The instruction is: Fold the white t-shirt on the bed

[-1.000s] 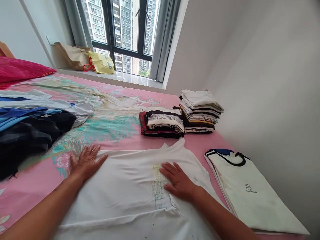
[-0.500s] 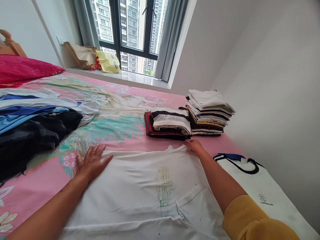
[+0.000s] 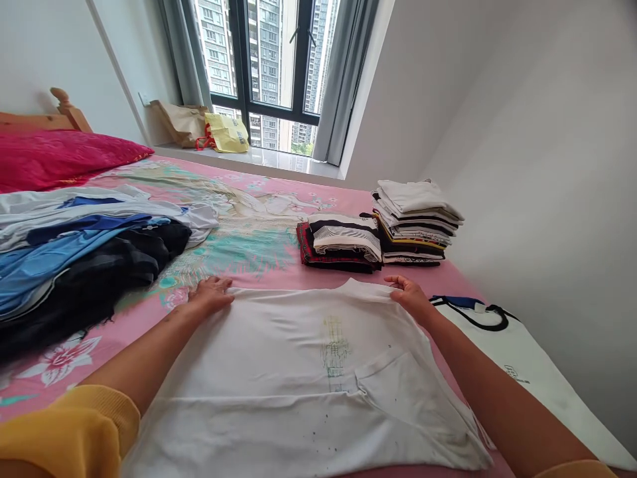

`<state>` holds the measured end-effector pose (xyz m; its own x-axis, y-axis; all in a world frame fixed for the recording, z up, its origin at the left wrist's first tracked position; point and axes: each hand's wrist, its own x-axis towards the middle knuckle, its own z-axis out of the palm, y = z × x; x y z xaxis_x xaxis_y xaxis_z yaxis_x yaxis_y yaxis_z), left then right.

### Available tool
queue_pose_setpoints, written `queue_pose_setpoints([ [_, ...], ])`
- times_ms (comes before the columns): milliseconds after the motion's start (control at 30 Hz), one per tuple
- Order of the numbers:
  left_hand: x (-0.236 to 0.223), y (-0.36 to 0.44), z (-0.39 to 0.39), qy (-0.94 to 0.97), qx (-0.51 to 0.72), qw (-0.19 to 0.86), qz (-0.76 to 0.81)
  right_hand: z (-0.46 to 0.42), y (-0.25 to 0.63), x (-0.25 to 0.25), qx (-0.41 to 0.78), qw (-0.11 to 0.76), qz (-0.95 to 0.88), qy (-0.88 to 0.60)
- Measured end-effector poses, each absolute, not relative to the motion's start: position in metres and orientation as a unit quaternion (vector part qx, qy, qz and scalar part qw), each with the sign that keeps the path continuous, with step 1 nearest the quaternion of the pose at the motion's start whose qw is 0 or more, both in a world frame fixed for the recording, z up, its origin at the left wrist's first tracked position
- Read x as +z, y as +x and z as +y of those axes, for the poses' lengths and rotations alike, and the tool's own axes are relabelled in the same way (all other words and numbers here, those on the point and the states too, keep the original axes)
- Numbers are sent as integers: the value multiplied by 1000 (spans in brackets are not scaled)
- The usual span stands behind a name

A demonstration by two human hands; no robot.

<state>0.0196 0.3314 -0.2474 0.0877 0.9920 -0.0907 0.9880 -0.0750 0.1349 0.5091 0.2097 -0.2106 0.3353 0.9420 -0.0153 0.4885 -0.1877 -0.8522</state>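
In the head view, the white printed fabric shirt (image 3: 283,352) lies on the pink floral bedsheet (image 3: 259,249), its long axis running sideways. The right hand (image 3: 412,299) pinches its far right edge; the left hand (image 3: 210,297) touches its far left corner, grip I cannot tell.

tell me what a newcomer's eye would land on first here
Probably the white shirt spread in the foreground, with the left hand and right hand at its far corners. Next, the crimson fabric at far left and the tall stack of folded clothes by the right wall.
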Motion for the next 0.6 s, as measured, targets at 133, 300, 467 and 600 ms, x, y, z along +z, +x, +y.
queue_pose_setpoints([
  [133,-217,17,333,760,-15,64,647,192,503,-207,279,346,-502,-742],
  [300,-187,-3,303,787,9,59,615,151,494,-184,233,355,-509,-749],
  [467,-192,-41,241,854,103,15,509,89,487,-178,169,338,-553,-743],
  [600,-231,-57,194,868,133,44,476,54,485,-218,151,262,-570,-764],
])
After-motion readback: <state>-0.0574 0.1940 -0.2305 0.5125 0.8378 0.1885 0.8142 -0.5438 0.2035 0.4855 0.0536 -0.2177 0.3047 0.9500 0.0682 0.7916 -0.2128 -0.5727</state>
